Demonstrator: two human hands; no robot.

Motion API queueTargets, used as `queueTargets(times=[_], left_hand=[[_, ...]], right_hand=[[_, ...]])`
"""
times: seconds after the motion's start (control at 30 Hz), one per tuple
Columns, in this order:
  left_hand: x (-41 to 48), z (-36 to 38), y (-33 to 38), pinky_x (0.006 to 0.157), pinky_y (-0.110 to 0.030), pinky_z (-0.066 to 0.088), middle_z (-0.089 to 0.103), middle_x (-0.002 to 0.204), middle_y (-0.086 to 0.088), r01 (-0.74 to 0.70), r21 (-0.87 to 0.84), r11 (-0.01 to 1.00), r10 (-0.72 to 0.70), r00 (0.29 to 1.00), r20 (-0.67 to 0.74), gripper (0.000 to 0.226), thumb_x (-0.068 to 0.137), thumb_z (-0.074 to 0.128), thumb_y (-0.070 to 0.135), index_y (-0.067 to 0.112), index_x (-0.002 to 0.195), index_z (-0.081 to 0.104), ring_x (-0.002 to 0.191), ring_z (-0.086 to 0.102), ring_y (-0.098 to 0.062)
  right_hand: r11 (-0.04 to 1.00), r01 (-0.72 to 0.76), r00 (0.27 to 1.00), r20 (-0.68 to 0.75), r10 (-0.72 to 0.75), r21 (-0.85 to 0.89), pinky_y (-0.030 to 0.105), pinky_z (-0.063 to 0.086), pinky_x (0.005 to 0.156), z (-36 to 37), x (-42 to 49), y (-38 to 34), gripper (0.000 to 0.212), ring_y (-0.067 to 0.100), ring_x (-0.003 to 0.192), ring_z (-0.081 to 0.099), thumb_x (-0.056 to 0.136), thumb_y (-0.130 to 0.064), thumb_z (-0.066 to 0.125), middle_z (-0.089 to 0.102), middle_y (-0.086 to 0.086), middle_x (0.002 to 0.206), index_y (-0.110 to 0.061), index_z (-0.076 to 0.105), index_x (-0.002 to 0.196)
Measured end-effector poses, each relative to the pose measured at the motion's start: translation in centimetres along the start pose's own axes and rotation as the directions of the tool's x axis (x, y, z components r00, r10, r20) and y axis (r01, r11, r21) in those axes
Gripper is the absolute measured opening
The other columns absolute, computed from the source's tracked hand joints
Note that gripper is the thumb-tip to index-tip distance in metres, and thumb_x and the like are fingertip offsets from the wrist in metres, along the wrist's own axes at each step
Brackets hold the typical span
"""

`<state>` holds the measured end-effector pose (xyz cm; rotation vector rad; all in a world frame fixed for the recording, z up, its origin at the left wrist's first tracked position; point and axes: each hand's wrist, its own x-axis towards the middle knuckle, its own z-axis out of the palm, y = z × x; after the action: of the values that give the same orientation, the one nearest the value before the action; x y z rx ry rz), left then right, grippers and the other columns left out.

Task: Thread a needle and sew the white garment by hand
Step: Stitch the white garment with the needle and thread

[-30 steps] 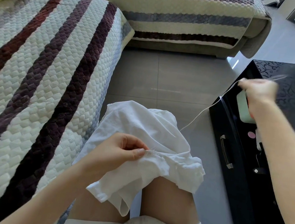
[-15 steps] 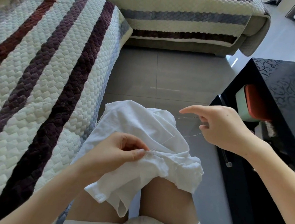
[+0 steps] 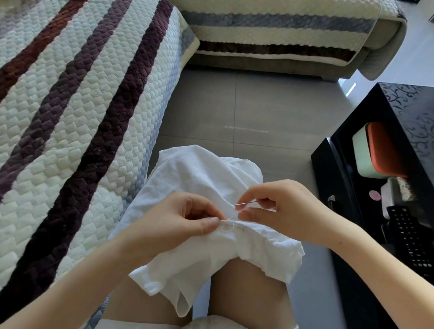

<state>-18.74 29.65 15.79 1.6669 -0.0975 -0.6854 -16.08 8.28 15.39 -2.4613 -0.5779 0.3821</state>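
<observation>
The white garment [image 3: 197, 178] lies bunched over my knees. My left hand [image 3: 178, 222] pinches a fold of it between thumb and fingers, right beside a short line of white stitches [image 3: 230, 224]. My right hand [image 3: 284, 208] pinches a thin silver needle [image 3: 244, 203] just above that seam, its tip pointing left toward my left thumb. A small loop of white thread [image 3: 226, 227] sits slack on the cloth at the stitches.
A quilted striped sofa cover [image 3: 65, 118] fills the left and the far side. A black glossy table [image 3: 427, 130] stands at the right; its open shelf holds a green and orange box [image 3: 376, 151] and a black remote [image 3: 411, 240]. Grey floor tiles [image 3: 244, 107] lie ahead.
My right hand came back from far out at the right, where it had pulled the thread taut, down to the seam. The thread went slack. My left hand kept its hold.
</observation>
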Motion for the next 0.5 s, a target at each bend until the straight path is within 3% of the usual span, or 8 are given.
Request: queueTargets(times=[0.1,0.2,0.3,0.37,0.43,0.5], left_hand=[[0.0,0.0,0.0,0.066,-0.013,0.049,0.072,0.074,0.005,0.000,-0.004,1.000,0.000,1.000,0.000,0.025,0.089,0.060,0.002,0.019,0.076,0.073,0.071,0.064,-0.002],[0.1,0.0,0.0,0.065,-0.012,0.048,0.071,0.073,0.006,0.000,-0.002,1.000,0.000,1.000,-0.006,0.022,0.088,0.060,0.001,0.016,0.077,0.072,0.070,0.063,-0.001],[0.1,-0.1,-0.3,0.065,-0.012,0.046,0.070,0.074,0.005,0.014,0.016,1.000,-0.014,1.000,-0.002,0.018,0.088,0.061,0.003,0.015,0.080,0.072,0.071,0.062,-0.001],[0.1,-0.1,-0.5,0.063,-0.012,0.045,0.069,0.074,0.005,0.030,0.037,0.999,-0.030,1.000,-0.002,0.016,0.089,0.061,0.005,0.014,0.082,0.072,0.070,0.060,-0.001],[0.0,-0.2,-0.7,0.062,-0.011,0.045,0.069,0.072,0.007,0.032,0.034,0.999,-0.032,0.999,0.002,0.015,0.089,0.060,0.005,0.013,0.082,0.071,0.068,0.060,0.000],[-0.1,-0.3,-0.6,0.063,-0.012,0.045,0.069,0.072,0.007,0.029,0.001,1.000,-0.029,1.000,0.006,0.014,0.089,0.060,0.005,0.011,0.083,0.071,0.069,0.061,-0.001]], right_hand=[[0.995,0.006,0.999,0.042,-0.010,0.095,0.022,0.038,0.060,0.0,0.2,0.1,0.012,0.013,0.060,0.043,0.083,-0.038,0.068,0.058,0.002,0.066,-0.027,0.072,0.085],[0.936,0.035,0.999,0.011,-0.041,0.350,0.024,0.035,0.057,-1.3,0.2,-0.8,0.013,0.013,0.057,0.039,0.083,-0.019,0.072,0.055,0.024,0.067,-0.010,0.069,0.075],[0.815,0.131,0.986,-0.163,-0.045,0.565,0.016,0.042,0.059,-3.7,0.1,-2.0,0.013,0.005,0.061,0.052,0.079,-0.018,0.072,0.061,0.004,0.060,-0.009,0.066,0.071],[0.747,0.186,0.963,-0.270,-0.009,0.638,0.012,0.035,0.051,-5.1,0.2,-2.7,0.014,0.000,0.051,0.043,0.081,-0.022,0.068,0.053,-0.010,0.054,-0.017,0.065,0.068],[0.694,0.233,0.939,-0.344,0.023,0.682,0.016,0.025,0.046,-6.2,0.3,-3.2,0.016,0.004,0.047,0.031,0.078,-0.030,0.067,0.042,-0.012,0.051,-0.022,0.065,0.065],[0.644,0.281,0.924,-0.382,0.019,0.711,0.016,0.025,0.047,-6.8,0.1,-3.4,0.015,0.005,0.048,0.028,0.077,-0.030,0.066,0.040,-0.012,0.051,-0.021,0.066,0.065]])
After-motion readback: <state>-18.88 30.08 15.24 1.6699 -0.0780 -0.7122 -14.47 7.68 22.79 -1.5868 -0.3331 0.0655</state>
